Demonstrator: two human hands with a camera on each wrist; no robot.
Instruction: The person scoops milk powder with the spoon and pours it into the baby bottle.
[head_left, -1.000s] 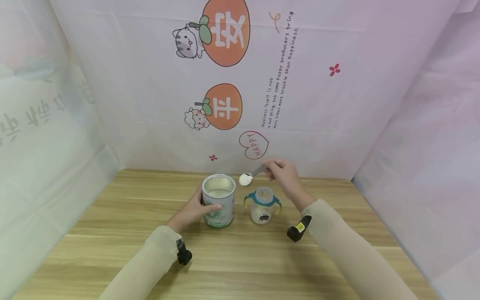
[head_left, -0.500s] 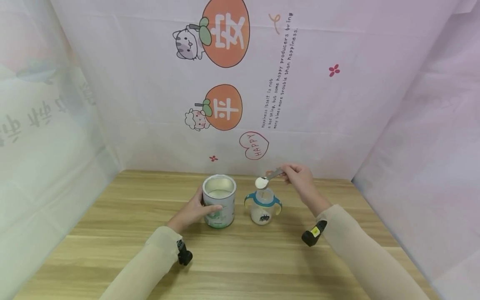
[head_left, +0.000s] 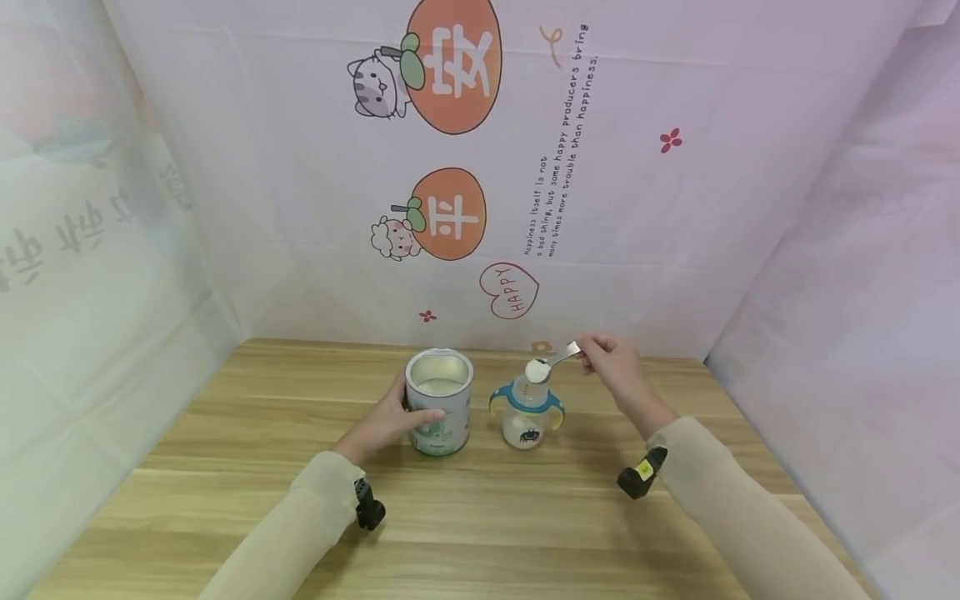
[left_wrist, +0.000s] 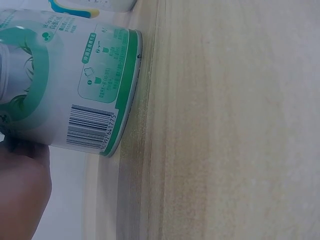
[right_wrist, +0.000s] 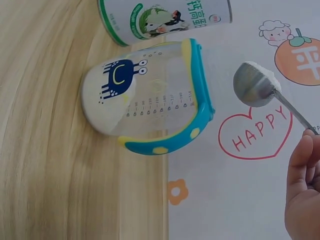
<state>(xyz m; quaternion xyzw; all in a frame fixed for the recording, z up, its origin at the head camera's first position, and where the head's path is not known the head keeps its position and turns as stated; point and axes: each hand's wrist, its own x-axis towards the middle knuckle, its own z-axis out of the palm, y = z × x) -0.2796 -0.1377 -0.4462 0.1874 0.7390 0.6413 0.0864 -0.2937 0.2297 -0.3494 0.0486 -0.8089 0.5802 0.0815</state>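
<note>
My left hand (head_left: 387,421) grips the side of an open milk powder can (head_left: 450,429), thumb across its front; pale powder shows inside. The can's green-and-white label with a barcode fills part of the left wrist view. Just right of the can stands a baby bottle (head_left: 522,427) without a cap, with a blue-and-yellow two-handled collar and a crab print; white powder lies in its bottom. My right hand (head_left: 613,369) pinches the handle of a metal measuring spoon (right_wrist: 253,86). Its bowl, heaped with white powder, is close over the bottle's mouth in the head view.
The can and bottle stand on a wood-grain table (head_left: 480,533) toward its back edge. A printed cloth (head_left: 615,275) with cartoon fruit and lettering hangs right behind them, and pale cloths rise at both sides.
My right hand has moved right with the powder-filled spoon, bringing its bowl from beside the can's rim to over the bottle. The left hand and can have stayed in place.
</note>
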